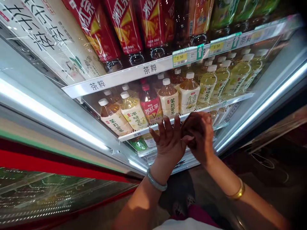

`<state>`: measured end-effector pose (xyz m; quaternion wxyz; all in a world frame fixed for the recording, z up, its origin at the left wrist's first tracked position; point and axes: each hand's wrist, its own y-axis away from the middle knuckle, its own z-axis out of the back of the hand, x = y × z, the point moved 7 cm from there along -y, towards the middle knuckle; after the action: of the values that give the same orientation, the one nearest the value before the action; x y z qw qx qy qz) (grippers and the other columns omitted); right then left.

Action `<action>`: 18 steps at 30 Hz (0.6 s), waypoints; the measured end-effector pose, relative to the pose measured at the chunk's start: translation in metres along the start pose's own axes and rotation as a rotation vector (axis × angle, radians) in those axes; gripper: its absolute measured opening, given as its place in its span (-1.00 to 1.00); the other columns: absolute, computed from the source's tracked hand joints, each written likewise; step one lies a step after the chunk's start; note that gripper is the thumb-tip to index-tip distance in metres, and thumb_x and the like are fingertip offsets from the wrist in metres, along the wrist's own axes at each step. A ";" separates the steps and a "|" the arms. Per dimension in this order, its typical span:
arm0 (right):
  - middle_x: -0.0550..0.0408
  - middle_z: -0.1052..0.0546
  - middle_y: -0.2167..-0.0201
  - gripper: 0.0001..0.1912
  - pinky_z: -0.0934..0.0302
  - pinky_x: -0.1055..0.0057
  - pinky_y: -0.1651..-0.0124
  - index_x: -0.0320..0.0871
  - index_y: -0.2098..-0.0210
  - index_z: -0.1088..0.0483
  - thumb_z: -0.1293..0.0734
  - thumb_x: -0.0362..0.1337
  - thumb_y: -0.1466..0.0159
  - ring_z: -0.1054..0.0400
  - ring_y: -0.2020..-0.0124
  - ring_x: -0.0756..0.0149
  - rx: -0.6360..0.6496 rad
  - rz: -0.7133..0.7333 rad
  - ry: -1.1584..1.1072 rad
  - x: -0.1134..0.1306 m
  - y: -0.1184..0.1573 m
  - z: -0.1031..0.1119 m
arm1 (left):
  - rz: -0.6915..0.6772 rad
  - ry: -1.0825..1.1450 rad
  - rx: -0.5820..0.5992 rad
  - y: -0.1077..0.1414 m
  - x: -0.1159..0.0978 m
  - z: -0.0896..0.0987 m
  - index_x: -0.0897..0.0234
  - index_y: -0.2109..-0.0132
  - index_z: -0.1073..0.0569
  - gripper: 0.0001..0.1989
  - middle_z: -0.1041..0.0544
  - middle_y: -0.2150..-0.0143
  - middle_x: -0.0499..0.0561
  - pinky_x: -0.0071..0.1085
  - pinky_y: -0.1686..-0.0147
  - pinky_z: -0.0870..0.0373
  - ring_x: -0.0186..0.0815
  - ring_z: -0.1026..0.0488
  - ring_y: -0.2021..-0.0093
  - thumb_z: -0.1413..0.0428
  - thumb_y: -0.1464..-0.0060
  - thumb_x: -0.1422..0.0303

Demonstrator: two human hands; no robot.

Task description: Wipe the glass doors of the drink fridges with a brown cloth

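My left hand [168, 140] is raised with its fingers spread, holding nothing, in front of the lower bottle shelf. Beside it, my right hand [202, 137] is curled, its fingers bent round a dark, shadowed area; what they hold, if anything, cannot be made out. The two hands meet or overlap near the left thumb. Just beyond the left fingertips are a red-labelled bottle [151, 103] and a white-labelled bottle [169, 100]. A bottle with a green-lettered label [189, 94] stands above my right hand.
The upper shelf edge [144, 69] bears price tags and large red-labelled bottles [124, 27]. Pale yellow bottles [208, 84] stand at the right of the lower shelf. Lit cabinet side frames [48, 110] flank the shelves. A white cable [263, 161] lies at the lower right.
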<state>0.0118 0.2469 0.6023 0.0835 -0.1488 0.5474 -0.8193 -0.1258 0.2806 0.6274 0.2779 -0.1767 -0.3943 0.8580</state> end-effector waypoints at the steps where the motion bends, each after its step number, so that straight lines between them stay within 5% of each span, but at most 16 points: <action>1: -0.07 -0.19 -0.40 -0.62 -0.10 -0.22 -0.42 0.05 -0.18 -0.37 -0.32 -0.15 -0.38 -0.09 -0.44 -0.12 -0.031 0.052 -0.028 0.007 -0.002 0.000 | -0.008 0.014 -0.001 0.000 0.000 0.001 0.12 -0.54 0.34 -0.09 0.41 -0.58 0.05 0.14 -0.38 0.84 -0.02 0.65 -0.52 -0.04 -0.34 0.02; 5: 0.05 -0.23 -0.37 -0.62 -0.01 -0.22 -0.47 0.12 -0.19 -0.35 -0.31 -0.17 -0.39 -0.02 -0.48 -0.07 -0.048 0.217 -0.024 0.009 -0.044 0.009 | -0.056 0.021 -0.019 -0.001 -0.002 0.007 0.18 -0.55 0.30 -0.16 0.38 -0.58 0.06 0.03 -0.40 0.84 -0.14 0.63 -0.54 0.03 -0.38 0.04; 8: 0.07 -0.24 -0.39 -0.54 0.00 -0.20 -0.48 0.14 -0.22 -0.32 -0.36 -0.26 -0.36 -0.05 -0.48 -0.02 -0.117 0.198 0.030 -0.005 -0.064 0.024 | -0.080 -0.015 -0.054 -0.002 -0.004 0.012 0.24 -0.55 0.26 -0.17 0.47 -0.57 0.07 -0.02 -0.43 0.80 -0.16 0.63 -0.54 0.04 -0.38 0.03; 13: -0.16 -0.02 -0.51 -0.38 -0.02 -0.35 -0.43 0.02 -0.39 -0.16 -0.33 -0.30 -0.37 0.13 -0.53 -0.21 -0.113 -0.032 0.019 -0.001 -0.025 0.013 | -0.072 -0.043 -0.078 -0.002 -0.006 0.011 0.23 -0.55 0.25 -0.16 0.38 -0.59 0.09 0.00 -0.45 0.76 -0.16 0.62 -0.55 0.06 -0.38 -0.01; 18: 0.06 -0.05 -0.52 -0.40 0.07 -0.23 -0.52 0.12 -0.37 -0.22 -0.32 -0.31 -0.37 0.13 -0.55 -0.05 -0.048 0.147 -0.014 0.013 -0.027 0.006 | -0.056 -0.063 -0.101 -0.002 -0.006 0.009 0.28 -0.55 0.22 -0.19 0.45 -0.58 0.14 0.04 -0.44 0.74 -0.10 0.61 -0.56 0.09 -0.39 0.03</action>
<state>0.0026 0.2485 0.6311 0.1438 -0.1158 0.5756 -0.7966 -0.1251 0.2730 0.6347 0.2800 -0.1520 -0.4506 0.8339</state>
